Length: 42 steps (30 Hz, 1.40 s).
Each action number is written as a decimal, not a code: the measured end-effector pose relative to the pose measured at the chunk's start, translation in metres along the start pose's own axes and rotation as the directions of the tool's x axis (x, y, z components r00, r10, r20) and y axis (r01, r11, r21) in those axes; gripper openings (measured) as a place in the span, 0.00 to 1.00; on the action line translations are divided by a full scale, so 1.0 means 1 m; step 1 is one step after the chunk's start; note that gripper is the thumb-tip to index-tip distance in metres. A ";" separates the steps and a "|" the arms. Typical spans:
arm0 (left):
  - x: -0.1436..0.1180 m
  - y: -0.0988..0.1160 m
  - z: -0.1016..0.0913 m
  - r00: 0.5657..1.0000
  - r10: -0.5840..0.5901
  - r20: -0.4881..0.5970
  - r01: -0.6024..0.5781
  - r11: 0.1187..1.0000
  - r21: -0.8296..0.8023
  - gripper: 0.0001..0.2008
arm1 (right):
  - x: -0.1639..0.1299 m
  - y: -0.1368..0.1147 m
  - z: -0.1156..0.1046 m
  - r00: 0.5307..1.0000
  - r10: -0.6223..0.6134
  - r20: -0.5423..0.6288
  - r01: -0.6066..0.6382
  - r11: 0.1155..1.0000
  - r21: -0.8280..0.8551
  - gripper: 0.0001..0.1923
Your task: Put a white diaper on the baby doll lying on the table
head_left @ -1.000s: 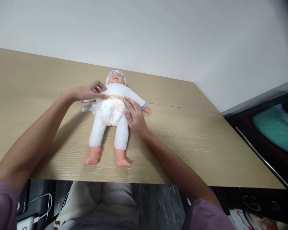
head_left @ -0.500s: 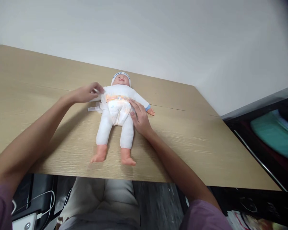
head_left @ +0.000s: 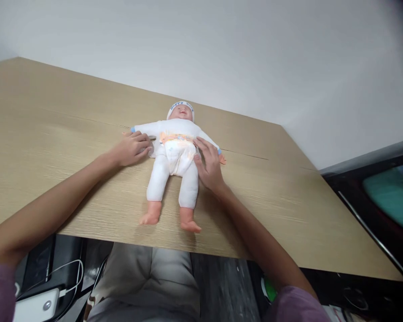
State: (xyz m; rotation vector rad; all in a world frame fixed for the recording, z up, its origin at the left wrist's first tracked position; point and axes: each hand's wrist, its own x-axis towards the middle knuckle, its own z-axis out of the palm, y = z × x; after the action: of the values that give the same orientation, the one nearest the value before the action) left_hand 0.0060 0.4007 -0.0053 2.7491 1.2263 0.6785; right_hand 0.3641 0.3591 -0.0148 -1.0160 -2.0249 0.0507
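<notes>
A baby doll in white clothes and a printed cap lies on its back, feet toward me. A white diaper with an orange patterned waistband sits around its hips. My left hand is at the diaper's left side, below the doll's outstretched arm. Its fingers are closed on the diaper's side tab, which they mostly cover. On the other side, my right hand rests with extended fingers along the diaper's waist edge and the doll's hip, not wrapped round anything.
The doll lies on a light wood table against a white wall. Below the front edge are a white power bank with a cable and my lap. A dark object with a teal part stands off the right edge.
My left hand has moved down from the doll's arm to the diaper's side tab, and the arm now shows stretched out. My right hand stays at the diaper's other side. The view has shifted slightly.
</notes>
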 end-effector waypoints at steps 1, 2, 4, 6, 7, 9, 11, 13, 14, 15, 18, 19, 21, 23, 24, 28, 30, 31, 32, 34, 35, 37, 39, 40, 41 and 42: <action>-0.001 0.002 0.001 0.996 -0.086 -0.028 0.087 0.996 0.035 0.22 | 0.005 -0.006 -0.002 1.000 -0.005 -0.026 0.005 1.000 -0.017 0.25; -0.002 0.004 0.002 0.984 -0.170 -0.051 0.173 0.983 0.065 0.22 | 0.012 -0.012 -0.004 0.999 -0.016 -0.051 0.015 0.999 -0.028 0.23; -0.003 0.007 0.004 0.953 -0.296 -0.064 0.301 0.950 0.086 0.19 | 0.031 -0.028 -0.007 0.997 -0.056 -0.059 0.054 0.998 -0.024 0.18; -0.004 0.006 0.004 0.931 -0.364 -0.030 0.365 0.930 0.046 0.18 | 0.054 -0.044 -0.006 0.994 -0.105 0.019 0.105 0.994 0.003 0.14; -0.003 0.004 0.004 0.921 -0.390 0.001 0.390 0.921 0.006 0.18 | 0.066 -0.051 -0.004 0.988 -0.129 0.088 0.128 0.992 0.016 0.13; -0.002 -0.001 0.001 0.889 -0.452 0.077 0.457 0.884 -0.098 0.20 | 0.089 -0.062 0.005 0.959 -0.158 0.236 0.157 0.987 0.021 0.11; 0.000 -0.005 -0.004 0.844 -0.514 0.154 0.536 0.820 -0.200 0.20 | 0.107 -0.067 0.017 0.913 -0.150 0.380 0.161 0.987 0.003 0.11; 0.002 -0.006 -0.012 0.812 -0.541 0.220 0.584 0.757 -0.293 0.21 | 0.117 -0.066 0.029 0.867 -0.109 0.486 0.139 0.990 -0.027 0.12; 0.004 -0.005 -0.017 0.802 -0.544 0.246 0.597 0.726 -0.341 0.22 | 0.119 -0.064 0.034 0.854 -0.086 0.513 0.121 0.992 -0.036 0.12; 0.007 -0.004 -0.021 0.798 -0.540 0.266 0.602 0.695 -0.394 0.23 | 0.119 -0.062 0.039 0.851 -0.067 0.520 0.101 0.994 -0.037 0.15; 0.019 0.007 -0.030 0.823 -0.499 0.269 0.553 0.599 -0.580 0.25 | 0.115 -0.057 0.049 0.876 -0.028 0.482 0.041 0.999 -0.017 0.28; 0.026 0.012 -0.030 0.839 -0.481 0.254 0.521 0.577 -0.629 0.24 | 0.113 -0.055 0.051 0.881 -0.019 0.473 0.027 1.000 -0.012 0.33; 0.040 0.024 -0.027 0.870 -0.436 0.229 0.462 0.560 -0.688 0.22 | 0.110 -0.054 0.054 0.890 -0.001 0.456 0.007 1.000 -0.013 0.39; 0.054 0.035 -0.022 0.892 -0.397 0.216 0.423 0.568 -0.706 0.18 | 0.107 -0.053 0.056 0.900 0.017 0.436 -0.011 1.000 -0.015 0.40; 0.060 0.040 -0.019 0.904 -0.374 0.209 0.403 0.578 -0.710 0.16 | 0.107 -0.052 0.057 0.904 0.024 0.426 -0.019 1.000 -0.016 0.39; 0.068 0.044 -0.011 0.948 -0.277 0.153 0.285 0.533 -0.797 0.15 | 0.107 -0.051 0.059 0.906 0.057 0.420 -0.045 0.998 -0.038 0.34; 0.065 0.038 -0.007 0.950 -0.288 0.121 0.246 0.451 -0.858 0.17 | 0.109 -0.051 0.059 0.907 0.080 0.413 -0.068 0.997 -0.042 0.32; 0.062 0.034 -0.005 0.943 -0.318 0.095 0.230 0.417 -0.879 0.17 | 0.110 -0.051 0.059 0.910 0.089 0.406 -0.082 0.996 -0.034 0.31; 0.060 0.031 -0.002 0.932 -0.357 0.060 0.211 0.399 -0.892 0.18 | 0.111 -0.051 0.058 0.911 0.095 0.400 -0.096 0.995 -0.018 0.30; 0.056 0.026 0.006 0.900 -0.435 -0.016 0.180 0.405 -0.896 0.20 | 0.112 -0.053 0.055 0.911 0.110 0.398 -0.130 0.991 0.025 0.30; 0.054 0.024 0.011 0.888 -0.458 -0.037 0.183 0.428 -0.885 0.22 | 0.113 -0.054 0.053 0.909 0.121 0.399 -0.151 0.988 0.044 0.30; 0.052 0.023 0.021 0.889 -0.457 -0.032 0.228 0.500 -0.835 0.25 | 0.113 -0.057 0.048 0.906 0.149 0.396 -0.193 0.979 0.073 0.30; 0.051 0.023 0.029 0.899 -0.437 0.004 0.272 0.553 -0.788 0.28 | 0.113 -0.060 0.043 0.907 0.168 0.385 -0.222 0.970 0.099 0.28; 0.051 0.023 0.032 0.904 -0.428 0.014 0.278 0.561 -0.779 0.28 | 0.112 -0.060 0.041 0.909 0.173 0.378 -0.231 0.966 0.114 0.27; 0.051 0.022 0.034 0.906 -0.423 0.019 0.277 0.558 -0.782 0.28 | 0.112 -0.061 0.040 0.912 0.176 0.371 -0.239 0.962 0.132 0.26; 0.051 0.022 0.035 0.905 -0.424 0.020 0.274 0.548 -0.790 0.28 | 0.112 -0.060 0.039 0.916 0.178 0.360 -0.246 0.957 0.152 0.26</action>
State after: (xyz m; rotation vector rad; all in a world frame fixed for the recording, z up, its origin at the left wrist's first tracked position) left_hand 0.0655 0.4268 -0.0133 1.6787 1.0859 1.0925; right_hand 0.2630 0.4065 0.0579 -1.1596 -2.1552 0.5687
